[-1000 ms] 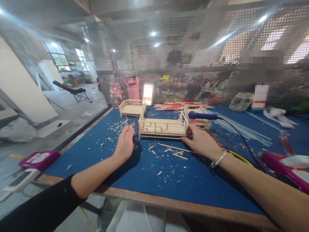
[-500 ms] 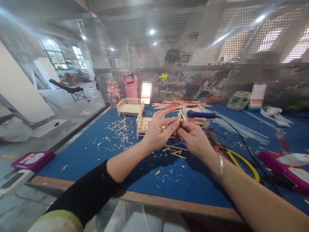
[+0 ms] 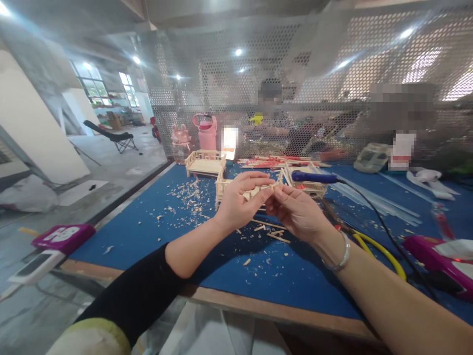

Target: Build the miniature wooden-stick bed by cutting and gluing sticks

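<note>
My left hand (image 3: 239,202) and my right hand (image 3: 295,212) meet above the blue mat (image 3: 192,246), fingertips pinched together on a small thin wooden stick (image 3: 272,186). Just behind them stands a small stick-built bed frame (image 3: 225,186), partly hidden by my fingers. A second stick bed (image 3: 205,163) sits farther back on the left. Loose sticks and chips (image 3: 271,231) lie on the mat under my hands.
A blue-handled tool (image 3: 314,177) with a black cord rests on another stick frame. Yellow-handled pliers (image 3: 377,249) and a magenta object (image 3: 436,259) lie at right. Pink bottles (image 3: 207,132) stand by the mesh screen; people sit behind it. A magenta box (image 3: 62,237) is left.
A second ago both hands held the ends of the bed frame on the mat. They have since lifted and come together in front of it, pinching a small stick.
</note>
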{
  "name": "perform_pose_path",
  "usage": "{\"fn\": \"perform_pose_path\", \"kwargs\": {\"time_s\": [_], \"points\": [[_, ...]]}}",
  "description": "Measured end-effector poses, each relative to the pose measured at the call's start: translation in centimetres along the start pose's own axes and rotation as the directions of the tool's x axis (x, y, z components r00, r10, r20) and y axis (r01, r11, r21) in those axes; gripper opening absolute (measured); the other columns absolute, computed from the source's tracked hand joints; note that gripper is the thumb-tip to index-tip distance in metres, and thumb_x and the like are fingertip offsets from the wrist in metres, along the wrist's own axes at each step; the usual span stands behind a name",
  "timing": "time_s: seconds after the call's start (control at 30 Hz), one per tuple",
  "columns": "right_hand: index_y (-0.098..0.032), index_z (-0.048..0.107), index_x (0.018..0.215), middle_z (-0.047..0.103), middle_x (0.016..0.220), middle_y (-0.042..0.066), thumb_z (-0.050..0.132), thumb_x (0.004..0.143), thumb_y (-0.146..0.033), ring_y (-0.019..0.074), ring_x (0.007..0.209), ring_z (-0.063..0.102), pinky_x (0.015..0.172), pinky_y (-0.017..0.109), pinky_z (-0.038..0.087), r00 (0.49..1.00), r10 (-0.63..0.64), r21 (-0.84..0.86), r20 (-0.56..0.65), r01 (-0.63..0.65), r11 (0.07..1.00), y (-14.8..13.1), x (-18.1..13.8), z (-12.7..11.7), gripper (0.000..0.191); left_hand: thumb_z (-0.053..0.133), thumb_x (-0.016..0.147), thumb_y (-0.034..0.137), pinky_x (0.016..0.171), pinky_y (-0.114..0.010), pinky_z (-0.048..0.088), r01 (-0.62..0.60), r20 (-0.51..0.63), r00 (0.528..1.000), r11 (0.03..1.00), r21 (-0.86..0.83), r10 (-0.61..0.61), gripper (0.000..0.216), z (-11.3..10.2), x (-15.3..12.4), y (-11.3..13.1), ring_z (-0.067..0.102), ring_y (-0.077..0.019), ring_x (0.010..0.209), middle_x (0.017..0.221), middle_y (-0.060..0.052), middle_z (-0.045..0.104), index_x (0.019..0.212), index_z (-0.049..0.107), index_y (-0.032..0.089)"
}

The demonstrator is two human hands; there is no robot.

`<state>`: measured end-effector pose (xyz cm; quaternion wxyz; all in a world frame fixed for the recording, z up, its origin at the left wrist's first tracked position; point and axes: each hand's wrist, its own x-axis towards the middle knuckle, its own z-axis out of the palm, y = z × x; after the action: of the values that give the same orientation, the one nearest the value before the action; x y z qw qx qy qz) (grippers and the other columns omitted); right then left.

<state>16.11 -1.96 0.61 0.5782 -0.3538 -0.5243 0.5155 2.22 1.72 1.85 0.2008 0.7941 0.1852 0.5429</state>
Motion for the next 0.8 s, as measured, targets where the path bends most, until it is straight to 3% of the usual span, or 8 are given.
{"fn": "perform_pose_path", "kwargs": {"time_s": [0.27, 0.43, 0.53, 0.63, 0.7, 0.8], "points": [[-0.020, 0.061, 0.069, 0.054, 0.063, -0.005, 0.075, 0.056, -0.045, 0.0073, 0.055, 0.046, 0.056, 0.021, 0.040, 0.999, 0.034, 0.057, 0.033, -0.036, 0.998, 0.1, 0.1, -0.4, 0.031, 0.053, 0.082, 0.020, 0.081, -0.033, 0.049, 0.030, 0.082, 0.996, 0.999, -0.018, -0.029, 0.014, -0.1, 0.1, -0.1, 0.061, -0.0152, 0.087, 0.091, -0.006, 0.066, 0.080, 0.067, 0.020], [-0.018, 0.065, 0.068, 0.056, 0.060, -0.005, 0.075, 0.057, -0.037, 0.0065, 0.055, 0.046, 0.057, 0.021, 0.038, 0.999, 0.024, -0.176, 0.028, -0.019, 0.984, -0.4, 0.3, -1.5, 0.024, 0.056, 0.080, 0.021, 0.079, -0.032, 0.049, 0.010, 0.119, 0.993, 0.999, 0.053, -0.017, 0.011, 0.0, -0.1, -0.4, 0.061, -0.0153, 0.084, 0.089, -0.005, 0.067, 0.081, 0.067, 0.021], [-0.017, 0.064, 0.064, 0.056, 0.055, -0.005, 0.071, 0.060, -0.030, 0.0065, 0.049, 0.046, 0.053, 0.022, 0.038, 0.996, 0.068, -0.372, -0.052, -0.083, 0.925, -0.4, 0.5, -2.0, 0.015, 0.053, 0.082, 0.022, 0.066, -0.026, 0.049, 0.047, 0.005, 0.999, 0.997, 0.054, -0.047, 0.017, -0.1, -0.1, -0.7, 0.059, -0.0137, 0.080, 0.097, -0.006, 0.065, 0.096, 0.062, 0.021], [-0.017, 0.064, 0.065, 0.056, 0.049, -0.005, 0.064, 0.066, -0.026, 0.0068, 0.042, 0.044, 0.047, 0.022, 0.035, 0.974, 0.085, -0.523, -0.210, -0.185, 0.832, 0.1, 0.7, -2.1, 0.009, 0.046, 0.084, 0.016, 0.066, -0.024, 0.046, 0.036, -0.169, 0.985, 0.994, 0.099, -0.019, 0.029, -0.7, 0.2, -1.2, 0.058, -0.0129, 0.082, 0.100, -0.006, 0.063, 0.111, 0.053, 0.022], [-0.017, 0.065, 0.069, 0.058, 0.050, -0.004, 0.060, 0.069, -0.029, 0.0073, 0.039, 0.043, 0.045, 0.022, 0.034, 0.958, 0.019, -0.589, -0.286, -0.192, 0.785, 0.5, 0.9, -2.0, 0.013, 0.045, 0.082, 0.011, 0.069, -0.024, 0.046, -0.018, -0.213, 0.976, 0.987, 0.162, 0.052, 0.034, -1.1, 0.4, -1.8, 0.058, -0.0131, 0.086, 0.098, -0.005, 0.063, 0.114, 0.049, 0.021], [-0.017, 0.068, 0.073, 0.059, 0.049, -0.003, 0.058, 0.070, -0.034, 0.0093, 0.040, 0.046, 0.047, 0.023, 0.035, 0.944, -0.131, -0.672, -0.303, -0.115, 0.732, 1.2, 1.2, -1.9, 0.021, 0.045, 0.076, 0.004, 0.071, -0.026, 0.046, -0.095, -0.186, 0.972, 0.961, 0.259, 0.146, 0.042, -1.4, 0.5, -2.7, 0.058, -0.0132, 0.088, 0.098, -0.004, 0.063, 0.115, 0.045, 0.020]]}}
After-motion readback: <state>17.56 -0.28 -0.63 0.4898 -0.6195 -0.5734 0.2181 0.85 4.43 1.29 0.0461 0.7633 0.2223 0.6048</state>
